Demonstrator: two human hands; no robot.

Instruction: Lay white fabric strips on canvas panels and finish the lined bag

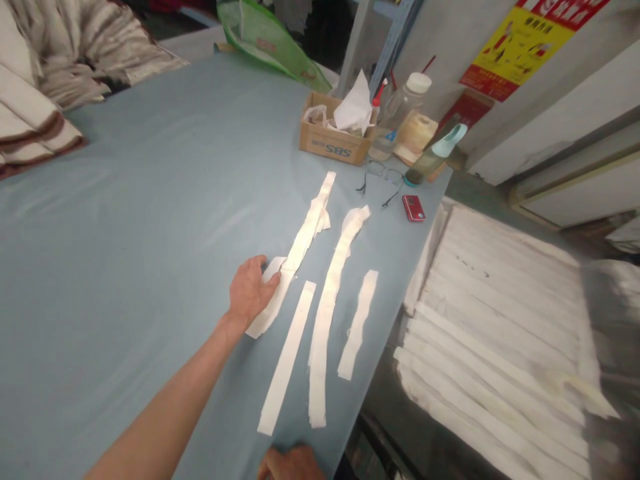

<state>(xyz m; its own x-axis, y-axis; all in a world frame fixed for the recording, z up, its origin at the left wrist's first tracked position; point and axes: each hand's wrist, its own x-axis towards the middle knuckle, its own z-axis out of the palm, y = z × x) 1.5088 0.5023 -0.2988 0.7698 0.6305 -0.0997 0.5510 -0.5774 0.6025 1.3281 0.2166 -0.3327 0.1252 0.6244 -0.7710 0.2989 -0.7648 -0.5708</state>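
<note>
My left hand (250, 288) rests on the table with thumb and fingers apart. Its thumb touches a long off-white strip of fabric or paper (303, 241), whose lower part (273, 308) widens beside the palm. Right of it lie a straight strip (287, 360), a longer curved strip (326, 313) with a folded upper end, and a short wavy strip (359, 327). At the bottom edge of the view, my right hand (293, 465) shows only its back and bent knuckles, just below the straight strip. Its fingertips are cut off by the frame.
A cardboard box (330, 148) stands at the back of the blue-grey table (125, 233). Beside it are a clear jar (395, 120), a bottle (433, 157), glasses (385, 172) and a small red case (413, 208). Stacked pale material (500, 300) lies beyond the right edge; folded cloth (35, 113) lies far left.
</note>
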